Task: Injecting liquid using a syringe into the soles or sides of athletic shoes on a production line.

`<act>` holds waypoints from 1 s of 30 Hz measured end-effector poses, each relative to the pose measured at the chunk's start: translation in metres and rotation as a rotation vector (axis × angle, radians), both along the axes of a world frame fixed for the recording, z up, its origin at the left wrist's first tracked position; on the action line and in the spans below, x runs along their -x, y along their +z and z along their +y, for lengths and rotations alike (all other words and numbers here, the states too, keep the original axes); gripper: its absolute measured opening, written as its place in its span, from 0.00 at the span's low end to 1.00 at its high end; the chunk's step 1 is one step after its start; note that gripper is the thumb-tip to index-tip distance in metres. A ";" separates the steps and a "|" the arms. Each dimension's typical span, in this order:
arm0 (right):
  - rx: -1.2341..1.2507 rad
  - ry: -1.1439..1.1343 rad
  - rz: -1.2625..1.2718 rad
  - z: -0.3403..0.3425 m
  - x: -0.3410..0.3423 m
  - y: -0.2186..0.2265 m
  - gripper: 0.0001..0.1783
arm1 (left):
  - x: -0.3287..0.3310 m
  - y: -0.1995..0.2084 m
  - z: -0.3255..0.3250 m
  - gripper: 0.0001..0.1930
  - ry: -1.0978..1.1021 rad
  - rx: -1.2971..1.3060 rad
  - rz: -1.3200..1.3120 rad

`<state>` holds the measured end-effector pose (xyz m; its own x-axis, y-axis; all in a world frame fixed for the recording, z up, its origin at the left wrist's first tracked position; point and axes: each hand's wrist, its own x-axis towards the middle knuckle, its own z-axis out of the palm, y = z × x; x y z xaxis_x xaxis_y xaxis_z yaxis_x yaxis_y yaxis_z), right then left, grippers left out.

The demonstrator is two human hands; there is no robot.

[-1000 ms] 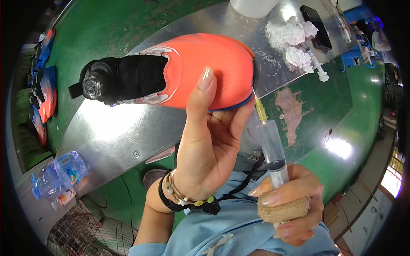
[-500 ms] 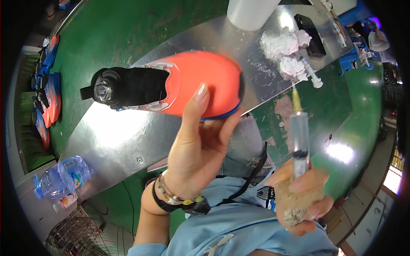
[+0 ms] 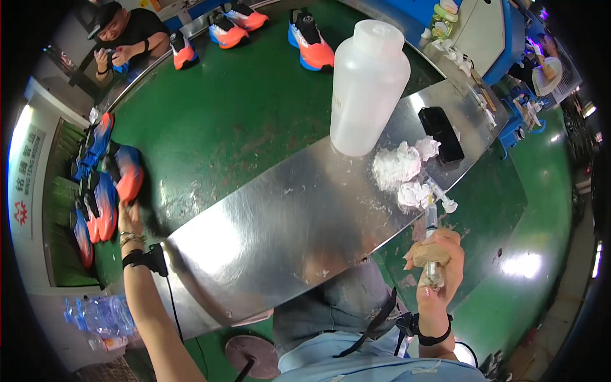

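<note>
Far to the left, my left hand (image 3: 130, 223) is at the toe of an orange-and-blue running shoe (image 3: 130, 175), its fingers partly hidden under the toe. That shoe is beside several similar running shoes (image 3: 98, 197). My right hand (image 3: 450, 245) is closed around a clear syringe (image 3: 431, 219) and a tan, rough-looking pad (image 3: 431, 255). The syringe points away from me, over the near edge of the metal tabletop. Just beyond its tip are crumpled white tissues (image 3: 414, 194) and a second syringe (image 3: 438, 190).
A large white plastic bottle (image 3: 369, 89) and a black phone (image 3: 441, 135) stand on the metal tabletop (image 3: 280, 216). More shoes (image 3: 310, 41) sit along the far side of the green surface (image 3: 210, 127). Another person (image 3: 127, 38) is at the far left. Water bottles (image 3: 102, 315) are at lower left.
My left hand has carried the shoe from in front of me to the far left, beside the other shoes. My right hand, still holding the syringe and pad, has moved slightly away from my body.
</note>
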<state>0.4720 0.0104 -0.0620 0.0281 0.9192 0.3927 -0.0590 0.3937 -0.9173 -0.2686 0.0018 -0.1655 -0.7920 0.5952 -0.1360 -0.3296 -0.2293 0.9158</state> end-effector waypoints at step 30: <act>0.163 0.384 0.382 0.054 -0.027 -0.037 0.28 | -0.454 0.021 0.368 0.24 -0.867 0.232 0.035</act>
